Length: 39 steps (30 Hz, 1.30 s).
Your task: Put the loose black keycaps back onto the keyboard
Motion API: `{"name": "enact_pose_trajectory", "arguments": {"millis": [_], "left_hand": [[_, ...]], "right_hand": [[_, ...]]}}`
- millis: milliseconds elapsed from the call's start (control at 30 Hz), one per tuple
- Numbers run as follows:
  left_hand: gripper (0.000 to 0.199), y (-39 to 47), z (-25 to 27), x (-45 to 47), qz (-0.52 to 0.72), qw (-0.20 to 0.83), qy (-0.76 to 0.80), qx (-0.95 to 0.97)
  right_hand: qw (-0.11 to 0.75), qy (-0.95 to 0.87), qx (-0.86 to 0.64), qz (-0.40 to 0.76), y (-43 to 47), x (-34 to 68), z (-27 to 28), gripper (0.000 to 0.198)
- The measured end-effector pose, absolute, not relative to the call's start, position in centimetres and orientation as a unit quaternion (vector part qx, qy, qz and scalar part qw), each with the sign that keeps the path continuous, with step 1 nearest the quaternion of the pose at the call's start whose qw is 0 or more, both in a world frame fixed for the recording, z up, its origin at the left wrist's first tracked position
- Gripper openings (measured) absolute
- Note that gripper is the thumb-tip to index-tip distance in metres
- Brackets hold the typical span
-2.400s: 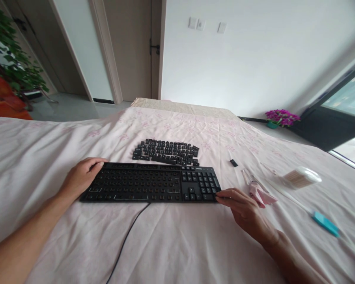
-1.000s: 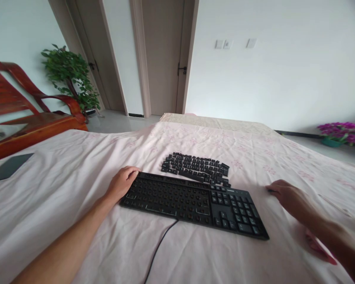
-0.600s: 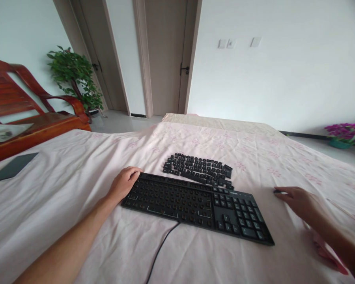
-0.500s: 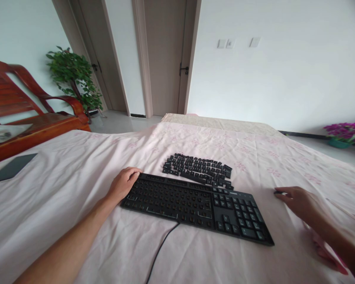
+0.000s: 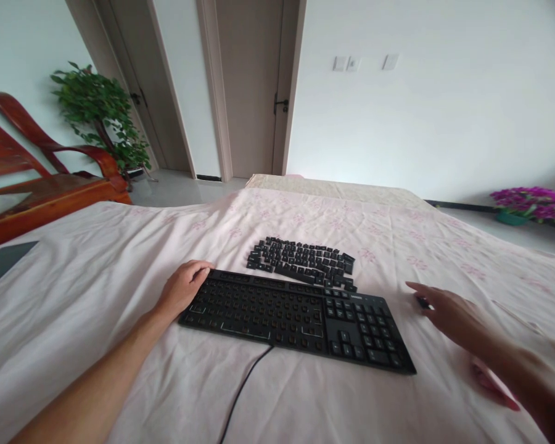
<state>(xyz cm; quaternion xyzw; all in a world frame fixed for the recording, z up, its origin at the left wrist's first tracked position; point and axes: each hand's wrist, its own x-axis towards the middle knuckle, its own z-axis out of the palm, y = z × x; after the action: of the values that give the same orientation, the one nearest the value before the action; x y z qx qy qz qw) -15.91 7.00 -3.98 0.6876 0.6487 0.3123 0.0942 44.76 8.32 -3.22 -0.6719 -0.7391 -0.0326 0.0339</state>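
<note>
Gripping keyboard [image 5: 282, 311] by its far-left corner with left hand [image 5: 181, 290], long axis left-to-right, well inside far edge of cloth [image 5: 333, 401], touching keycap [image 5: 424, 303] off keyboard's far-right corner with nearer right hand [image 5: 449, 313], can't tell if pinching.

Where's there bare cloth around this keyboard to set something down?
Right of the cable on your side of the keyboard, and beyond the loose keycaps. Crowded between keyboard and keycaps, and around your right hand, by a black piece and pink item.
</note>
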Motion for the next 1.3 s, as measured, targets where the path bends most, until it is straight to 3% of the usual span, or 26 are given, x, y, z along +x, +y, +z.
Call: {"name": "enact_pose_trajectory", "arguments": {"millis": [233,467,600,967,1133,1300], "left_hand": [[0.033,7.0,-4.1,-15.9,0.316,0.101,0.650,0.684],[0.032,6.9,-3.9,-15.8,0.309,0.103,0.649,0.687],[0.032,7.1,-4.1,-15.9,0.306,0.102,0.651,0.687],[0.032,7.1,-4.3,-16.1,0.303,0.101,0.653,0.687],[0.032,7.1,-4.4,-16.2,0.301,0.102,0.657,0.683],[0.033,7.1,-4.4,-16.2,0.307,0.106,0.654,0.684]], "right_hand": [[0.102,-0.709,-0.696,0.048,7.5,46.2,-3.6,0.034],[0.228,-0.661,-0.687,0.198,4.5,42.5,-3.4,0.040],[0.277,-0.680,-0.642,0.219,3.5,41.1,-3.8,0.034],[0.265,-0.687,-0.661,0.147,1.6,41.3,-4.3,0.027],[0.254,-0.696,-0.659,0.132,0.5,39.8,-3.6,0.037],[0.219,-0.747,-0.621,0.090,0.3,40.5,-4.4,0.033]]}}
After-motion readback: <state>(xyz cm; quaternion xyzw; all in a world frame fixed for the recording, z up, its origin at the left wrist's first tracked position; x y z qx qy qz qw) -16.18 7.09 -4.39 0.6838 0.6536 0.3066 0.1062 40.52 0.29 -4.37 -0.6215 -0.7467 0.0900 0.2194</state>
